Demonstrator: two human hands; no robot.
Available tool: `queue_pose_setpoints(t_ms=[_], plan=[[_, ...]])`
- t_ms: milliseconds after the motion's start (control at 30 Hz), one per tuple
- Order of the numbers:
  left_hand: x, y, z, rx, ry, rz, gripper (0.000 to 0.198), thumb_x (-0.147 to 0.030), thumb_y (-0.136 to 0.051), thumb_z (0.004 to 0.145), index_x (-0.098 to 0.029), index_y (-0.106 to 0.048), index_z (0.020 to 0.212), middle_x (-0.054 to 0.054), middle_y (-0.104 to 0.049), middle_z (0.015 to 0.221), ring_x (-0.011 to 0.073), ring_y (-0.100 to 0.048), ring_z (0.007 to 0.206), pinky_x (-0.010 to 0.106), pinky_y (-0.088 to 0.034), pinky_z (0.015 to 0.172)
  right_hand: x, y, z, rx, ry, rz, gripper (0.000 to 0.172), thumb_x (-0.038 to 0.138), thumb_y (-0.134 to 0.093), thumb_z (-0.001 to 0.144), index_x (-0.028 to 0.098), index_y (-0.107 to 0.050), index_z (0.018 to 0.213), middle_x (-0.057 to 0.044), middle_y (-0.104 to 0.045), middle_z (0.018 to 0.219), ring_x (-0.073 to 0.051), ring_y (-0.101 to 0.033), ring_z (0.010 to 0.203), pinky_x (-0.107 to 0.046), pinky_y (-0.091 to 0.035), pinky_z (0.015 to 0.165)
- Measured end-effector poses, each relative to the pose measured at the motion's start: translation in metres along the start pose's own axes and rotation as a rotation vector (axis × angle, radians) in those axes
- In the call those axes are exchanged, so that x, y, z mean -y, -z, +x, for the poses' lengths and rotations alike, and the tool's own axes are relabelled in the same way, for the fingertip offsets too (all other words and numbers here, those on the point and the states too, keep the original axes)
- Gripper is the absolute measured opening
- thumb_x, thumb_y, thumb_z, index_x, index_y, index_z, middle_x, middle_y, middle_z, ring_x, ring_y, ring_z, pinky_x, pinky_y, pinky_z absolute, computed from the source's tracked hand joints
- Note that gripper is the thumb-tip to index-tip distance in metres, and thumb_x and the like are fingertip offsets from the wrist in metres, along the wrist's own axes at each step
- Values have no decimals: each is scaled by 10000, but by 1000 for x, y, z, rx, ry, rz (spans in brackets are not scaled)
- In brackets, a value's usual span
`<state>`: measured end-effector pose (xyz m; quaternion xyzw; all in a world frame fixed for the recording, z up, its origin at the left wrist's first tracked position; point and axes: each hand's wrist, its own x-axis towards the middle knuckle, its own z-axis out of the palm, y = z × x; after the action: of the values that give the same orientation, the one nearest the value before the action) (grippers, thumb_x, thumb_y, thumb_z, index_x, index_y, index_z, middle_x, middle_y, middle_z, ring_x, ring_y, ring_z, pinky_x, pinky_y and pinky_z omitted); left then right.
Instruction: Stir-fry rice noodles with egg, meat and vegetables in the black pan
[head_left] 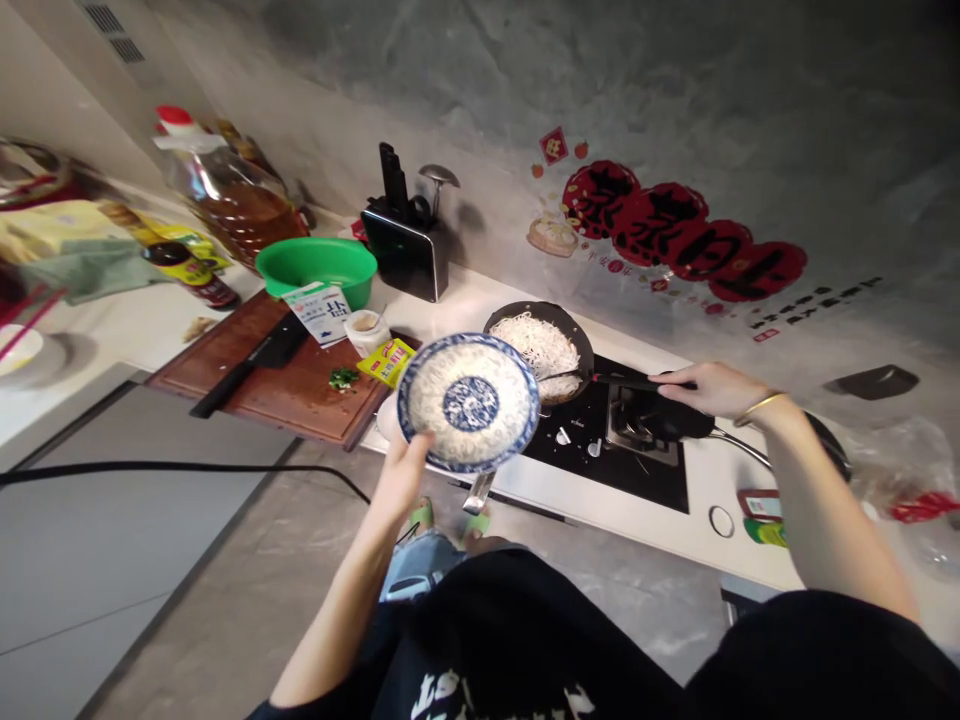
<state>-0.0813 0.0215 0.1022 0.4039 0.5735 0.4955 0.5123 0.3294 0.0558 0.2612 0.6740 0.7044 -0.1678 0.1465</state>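
Note:
My left hand (409, 470) grips the lower left rim of a blue-and-white patterned plate (506, 420), thumb on top. The plate hangs in the air, its face bare, covering the near left side of a black wok (577, 325). White noodles (536, 343) fill that wok. In my right hand (701, 388) is the black handle of a spatula (622, 380). The spatula's head reaches into the wok by the noodles and is partly hidden. A metal pan handle (478, 492) sticks out below the plate.
Left of the stove, a wooden cutting board (330, 400) carries a cleaver (251, 362), chopped greens (343, 378), a salt bag (322, 312) and a yellow packet (388, 360). Behind stand a green basin (316, 265), a knife block (405, 250) and an oil jug (232, 200). A second burner (645, 425) lies right.

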Motion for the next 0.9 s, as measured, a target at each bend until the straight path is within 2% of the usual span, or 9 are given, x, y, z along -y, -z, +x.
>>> queue_pose_setpoints(t_ms=[67, 133, 267, 333, 400, 500, 600, 767, 900], plan=[[-2, -13, -30, 160, 81, 15, 509, -316, -497, 772, -175, -473, 1260, 64, -545, 1247, 234, -444, 1216, 376, -311, 1064, 4, 13, 4, 110, -1, -18, 354, 329, -517, 826, 250, -661, 1138, -47, -693, 1052, -223, -657, 912, -318, -478, 850], [-1, -27, -58, 336, 128, 51, 499, -323, -478, 785, -168, -469, 1260, 68, -554, 1237, 230, -448, 1214, 362, -319, 1060, 18, 10, 15, 168, -27, -69, 331, 310, -537, 810, 252, -682, 1102, -41, -699, 1038, -226, -659, 903, -314, -482, 833], [23, -54, -101, 567, 212, 101, 480, -304, -476, 790, -171, -451, 1250, 84, -584, 1167, 225, -496, 1144, 345, -386, 1000, 44, -35, 26, -46, -118, -131, 381, 341, -470, 854, 259, -624, 1193, -37, -663, 1132, -231, -634, 989, -324, -468, 875], [48, -69, -116, 665, 285, 66, 471, -306, -463, 798, -184, -419, 1250, 75, -624, 1009, 202, -590, 912, 324, -490, 820, 48, -61, 27, -162, -168, -83, 408, 368, -408, 888, 272, -579, 1246, -37, -659, 1142, -218, -638, 985, -320, -470, 877], [77, -87, -125, 756, 381, 20, 459, -308, -417, 819, -190, -358, 1259, 35, -610, 838, 145, -556, 606, 279, -490, 584, 48, -80, 33, -233, -209, -39, 424, 384, -378, 902, 275, -555, 1272, -47, -671, 1117, -216, -645, 970, -321, -475, 868], [119, -117, -130, 774, 431, 8, 407, -293, -399, 827, -192, -333, 1215, -16, -541, 717, 98, -456, 465, 230, -413, 468, 47, -94, 52, -274, -239, -22, 438, 374, -366, 908, 260, -527, 1299, -69, -673, 1107, -229, -632, 1001, -342, -467, 885], [149, -141, -127, 757, 436, 93, 371, -239, -404, 816, -186, -313, 1172, -37, -500, 671, 94, -453, 452, 220, -391, 464, 40, -87, 62, -226, -235, -28, 436, 349, -383, 900, 244, -531, 1296, -72, -651, 1153, -230, -607, 1054, -346, -452, 912], [179, -155, -125, 713, 445, 187, 332, -192, -386, 823, -190, -282, 1139, -63, -460, 599, 94, -450, 435, 214, -382, 476, 13, -52, 26, -72, -86, -100, 410, 363, -428, 873, 254, -594, 1231, -40, -654, 1154, -216, -614, 1035, -305, -449, 900], [192, -159, -123, 696, 490, 193, 313, -199, -363, 839, -183, -277, 1139, -45, -471, 632, 104, -459, 447, 244, -413, 490, 31, -54, 7, 13, 5, -169, 392, 391, -442, 865, 332, -591, 1222, -24, -712, 998, -208, -659, 894, -304, -478, 810]])
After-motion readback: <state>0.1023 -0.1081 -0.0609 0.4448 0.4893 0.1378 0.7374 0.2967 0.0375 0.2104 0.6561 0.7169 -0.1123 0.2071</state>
